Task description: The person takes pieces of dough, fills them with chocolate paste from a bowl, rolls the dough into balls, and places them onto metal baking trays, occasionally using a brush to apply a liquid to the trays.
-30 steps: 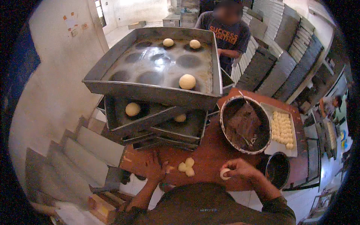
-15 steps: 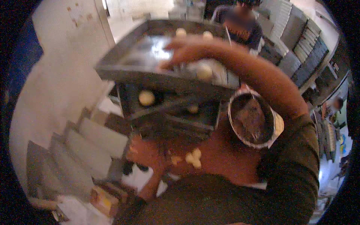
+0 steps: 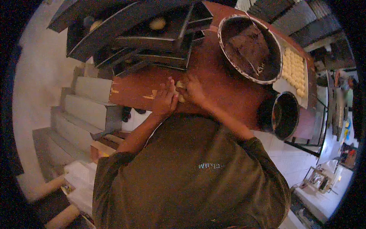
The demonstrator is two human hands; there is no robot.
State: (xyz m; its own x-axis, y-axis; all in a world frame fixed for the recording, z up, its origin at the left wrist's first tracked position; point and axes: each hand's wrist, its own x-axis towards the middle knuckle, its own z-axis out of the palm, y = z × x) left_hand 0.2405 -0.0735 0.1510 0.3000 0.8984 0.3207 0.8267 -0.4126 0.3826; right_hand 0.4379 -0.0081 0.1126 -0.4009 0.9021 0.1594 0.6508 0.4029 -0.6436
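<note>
On the red-brown table (image 3: 236, 103), just in front of my body, both hands meet around small pale pieces of dough (image 3: 180, 85). My left hand (image 3: 166, 98) has its fingers stretched forward, its inner side against the dough. From the other side, my right hand (image 3: 193, 91) curls its fingers over the pieces, partly hiding them. Ahead and to the left, dark metal trays (image 3: 148, 42) are stacked crosswise. A round dough ball (image 3: 157, 23) lies in one of them, and another dough ball (image 3: 96, 25) shows in a tray farther left.
A large round tub (image 3: 249, 49) of dark brown mass stands to the right of the trays. Beyond it, a light sheet holds rows of dough balls (image 3: 293, 70). A dark pot (image 3: 285, 115) stands at the table's right side. Grey step-like boxes (image 3: 85, 103) are at the left.
My right hand has come back from over the top tray to the dough on the table. My left hand has moved right to join it. The view has tilted down toward my body.
</note>
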